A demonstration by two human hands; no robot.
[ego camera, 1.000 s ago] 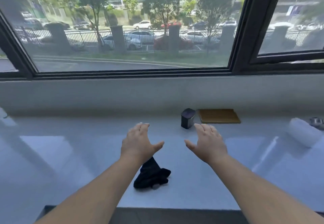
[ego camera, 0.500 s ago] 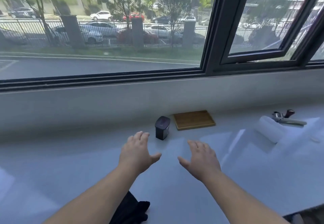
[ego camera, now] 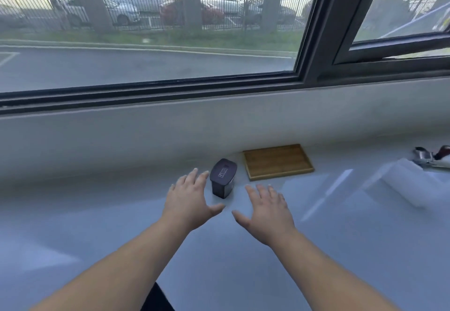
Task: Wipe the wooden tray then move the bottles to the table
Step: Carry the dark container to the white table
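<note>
Both hands were stretched out over the pale tabletop (ego camera: 97, 225), palms down and empty, the fingers of each spread apart and clamped on nothing. The left hand (ego camera: 188, 199) hovered just beside one dark bottle (ego camera: 222, 178), its fingertips level with the lid; whether it touched the bottle could not be told. The right hand (ego camera: 266, 210) hung on the other side, so the bottle stood between the two, which looked like a reach set up either to take the bottle or to pass on toward the tray. The single wooden tray (ego camera: 277, 162) lay flat and bare near the back wall under the window (ego camera: 151, 42), just to the right of the bottle and apart from it, probably kept there out of the working space. Only one bottle showed, and it stood on the tabletop, not on the tray. A dark cloth (ego camera: 155, 298), one piece, peeked out at the near edge between the forearms, within easy reach for wiping, though neither hand held it. Further right lay one white roll (ego camera: 411, 184) and a metal tool (ego camera: 428, 158) with a reddish part, well apart from the hands.
</note>
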